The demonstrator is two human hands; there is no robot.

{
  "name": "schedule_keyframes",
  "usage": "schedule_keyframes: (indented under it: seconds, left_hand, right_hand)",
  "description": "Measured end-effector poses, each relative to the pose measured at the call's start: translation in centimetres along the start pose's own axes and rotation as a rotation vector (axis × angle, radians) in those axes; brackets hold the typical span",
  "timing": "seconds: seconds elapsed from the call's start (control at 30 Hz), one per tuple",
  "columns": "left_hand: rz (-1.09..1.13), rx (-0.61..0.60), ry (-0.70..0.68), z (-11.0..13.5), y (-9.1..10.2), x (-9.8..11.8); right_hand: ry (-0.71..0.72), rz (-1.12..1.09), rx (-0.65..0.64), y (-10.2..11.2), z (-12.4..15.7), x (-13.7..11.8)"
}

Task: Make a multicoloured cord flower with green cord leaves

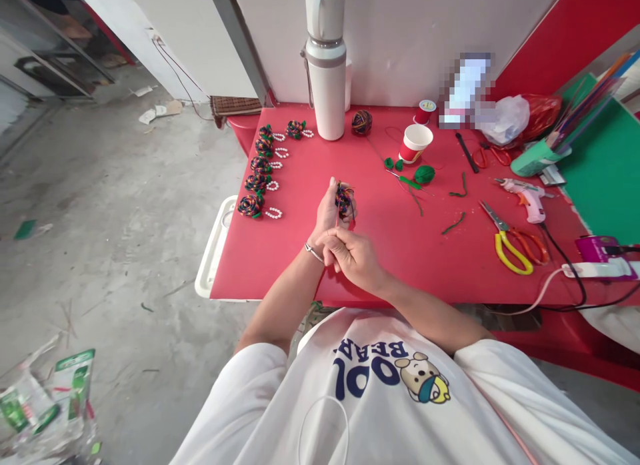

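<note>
My left hand (327, 210), with a bracelet at the wrist, holds a multicoloured yarn flower (343, 200) in dark, orange and purple strands. A thin red thread runs down from it to my right hand (355, 257), whose fingers are pinched together just below, near the left wrist. Along the table's left side lie several similar yarn flowers (251, 204) with green parts, each beside a white bead loop (273, 213). Beyond my hands are a green-handled crochet hook (407, 181), a green yarn ball (424, 174) and small green pieces (389, 163).
A tall white bottle (326, 85) stands at the back, near a multicoloured yarn ball (361, 122), a paper cup (416, 143) and a thread spool (425, 112). Scissors (506, 242), a pink glue gun (525, 196), cords and a pen holder (537, 158) occupy the right side of the red table (280, 265).
</note>
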State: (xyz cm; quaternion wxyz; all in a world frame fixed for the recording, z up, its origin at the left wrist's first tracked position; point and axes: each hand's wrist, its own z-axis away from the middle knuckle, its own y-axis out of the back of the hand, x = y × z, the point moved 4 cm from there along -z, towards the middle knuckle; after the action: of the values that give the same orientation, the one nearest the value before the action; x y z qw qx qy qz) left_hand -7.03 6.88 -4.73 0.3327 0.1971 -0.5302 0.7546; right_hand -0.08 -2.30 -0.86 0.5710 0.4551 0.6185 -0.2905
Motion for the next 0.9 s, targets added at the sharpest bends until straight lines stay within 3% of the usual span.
schedule_keyframes:
  seconds: [0.13, 0.27, 0.37, 0.5, 0.67, 0.77, 0.9]
  left_hand:
    - [0.051, -0.049, -0.038, 0.0, -0.1, 0.4]
    - [0.095, -0.070, -0.038, 0.0, -0.2, 0.7]
    - [0.126, -0.059, -0.056, 0.2, -0.4, 0.9]
    - [0.165, -0.038, -0.029, 0.2, -0.4, 1.0]
    - [0.202, 0.001, -0.006, 0.0, -0.1, 1.2]
    - [0.216, 0.007, -0.004, 0.1, 0.0, 1.4]
    - [0.226, -0.002, -0.005, 0.0, 0.1, 1.5]
  right_hand:
    - [-0.088, -0.189, -0.038, 0.0, -0.4, 1.2]
    - [-0.053, -0.070, 0.033, 0.8, -0.3, 1.5]
    - [0.001, 0.027, 0.015, -0.3, 0.9, 0.3]
    - [-0.071, -0.106, -0.216, -4.1, 3.6, -1.4]
    - [-0.505, -0.681, -0.663, -8.4, 7.0, -1.3]
    - [-0.640, -0.933, -0.874, -9.3, 8.0, -0.9]
    - [-0.674, -1.109, -0.967, -9.7, 8.2, 0.1]
